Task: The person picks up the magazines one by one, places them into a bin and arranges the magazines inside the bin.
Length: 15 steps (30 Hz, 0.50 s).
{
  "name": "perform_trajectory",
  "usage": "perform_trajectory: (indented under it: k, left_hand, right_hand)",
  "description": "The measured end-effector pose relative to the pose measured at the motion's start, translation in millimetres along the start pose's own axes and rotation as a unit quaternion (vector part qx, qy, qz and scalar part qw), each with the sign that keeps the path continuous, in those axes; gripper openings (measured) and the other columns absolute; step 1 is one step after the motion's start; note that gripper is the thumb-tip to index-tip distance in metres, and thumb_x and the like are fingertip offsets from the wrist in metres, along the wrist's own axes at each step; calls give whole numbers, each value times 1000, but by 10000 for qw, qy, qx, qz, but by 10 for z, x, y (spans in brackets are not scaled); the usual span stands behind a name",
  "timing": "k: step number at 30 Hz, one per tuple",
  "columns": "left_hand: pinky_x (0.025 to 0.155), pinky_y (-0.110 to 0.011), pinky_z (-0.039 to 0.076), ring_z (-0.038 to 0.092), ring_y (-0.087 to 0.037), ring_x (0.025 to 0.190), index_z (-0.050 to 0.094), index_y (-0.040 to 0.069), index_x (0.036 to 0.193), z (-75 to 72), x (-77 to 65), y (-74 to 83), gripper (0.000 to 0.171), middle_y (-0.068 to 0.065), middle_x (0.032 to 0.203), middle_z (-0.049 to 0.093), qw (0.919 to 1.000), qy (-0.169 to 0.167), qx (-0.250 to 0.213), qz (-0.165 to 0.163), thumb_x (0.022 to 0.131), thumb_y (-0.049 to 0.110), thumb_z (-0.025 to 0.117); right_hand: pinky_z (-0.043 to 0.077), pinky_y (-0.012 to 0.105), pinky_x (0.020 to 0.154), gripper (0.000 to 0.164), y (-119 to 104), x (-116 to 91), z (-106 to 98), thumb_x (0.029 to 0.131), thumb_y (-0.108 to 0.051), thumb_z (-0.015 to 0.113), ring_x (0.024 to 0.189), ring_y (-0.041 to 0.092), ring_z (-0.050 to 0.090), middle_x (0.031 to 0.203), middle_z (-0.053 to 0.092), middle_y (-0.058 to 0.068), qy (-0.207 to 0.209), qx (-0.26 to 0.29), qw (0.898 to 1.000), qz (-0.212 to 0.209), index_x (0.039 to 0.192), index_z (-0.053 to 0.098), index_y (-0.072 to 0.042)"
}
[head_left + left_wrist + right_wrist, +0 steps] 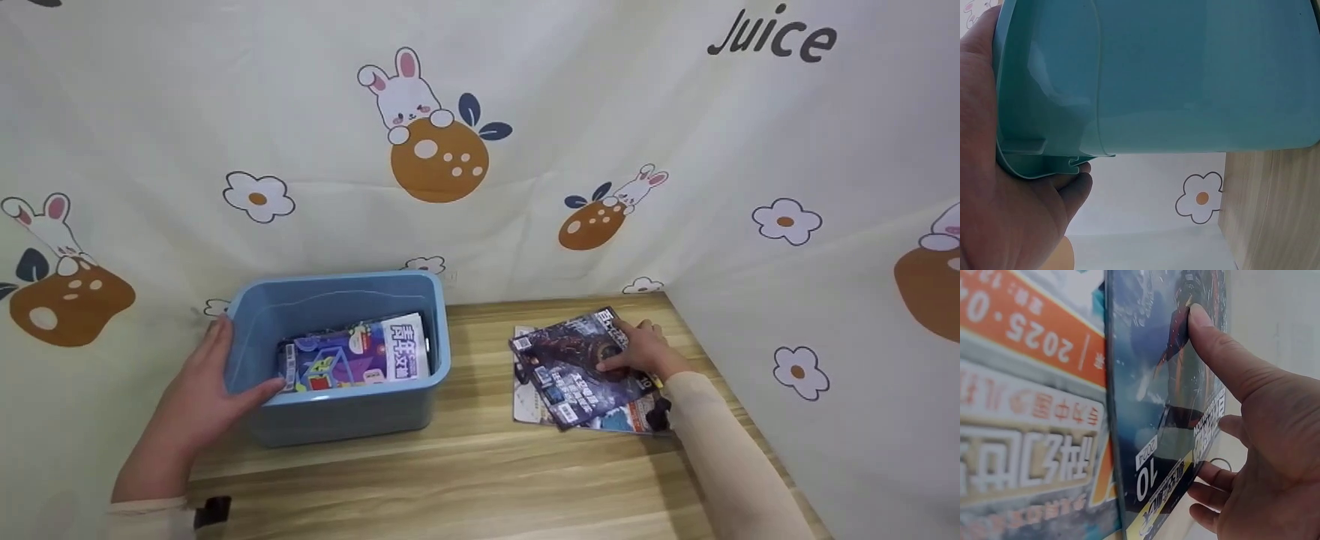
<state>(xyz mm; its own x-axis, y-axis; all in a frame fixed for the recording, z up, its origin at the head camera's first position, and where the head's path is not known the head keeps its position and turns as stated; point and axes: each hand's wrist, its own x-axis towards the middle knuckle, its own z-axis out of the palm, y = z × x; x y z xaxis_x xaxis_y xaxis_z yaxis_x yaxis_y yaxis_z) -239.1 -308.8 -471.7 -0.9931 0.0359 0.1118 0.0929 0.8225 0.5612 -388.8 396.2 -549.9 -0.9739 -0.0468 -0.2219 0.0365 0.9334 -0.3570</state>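
A blue plastic bin [345, 418] stands on the left of the table, with a purple magazine [334, 364] lying on top inside it. My left hand [187, 409] grips the bin's near-left corner, thumb over the front rim. The left wrist view shows that hand's fingertips [1079, 185] curled under the rim's lip. To the right, my right hand [643, 351] pinches a dark-covered magazine [566, 360] by its right edge, thumb on the cover and fingers at the edge. Beneath it lies another magazine [1022, 410] with an orange band, partly covered.
The wood-grain table [420, 487] is bordered by a pale printed cloth [322, 135] at the back and sides. Between the bin and the magazine pile runs a strip of tabletop. The cloth on the right hangs close beside my right forearm [720, 450].
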Motion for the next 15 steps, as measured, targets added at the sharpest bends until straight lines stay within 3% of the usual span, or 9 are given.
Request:
perform_trajectory:
  k: [6,12,15]
  left_hand:
    - [114,-89,23,4,-60,164,-7,5,176,2,7,-8,134,-27,182,-7,10000,11,10,28,94,73,75]
    - [114,-90,22,3,-60,164,-7,5,176,-1,1,-8,134,-27,182,-8,10000,3,1,8,94,73,75]
    - [114,-90,22,3,-60,164,-7,5,176,-4,-1,-7,134,-26,182,-8,10000,-3,-1,-9,94,73,75]
  right_hand:
    - [45,71,114,131,-21,12,2,74,-59,100,131,51,41,148,38,42,-22,41,10000,47,175,31,-11]
    - [31,80,121,132,-54,28,-8,75,-47,103,149,68,22,160,10,56,-6,408,9992,37,177,26,-12]
    - [30,82,120,130,-72,29,-5,75,-43,104,150,73,18,159,9,55,40,526,9986,47,176,27,-12]
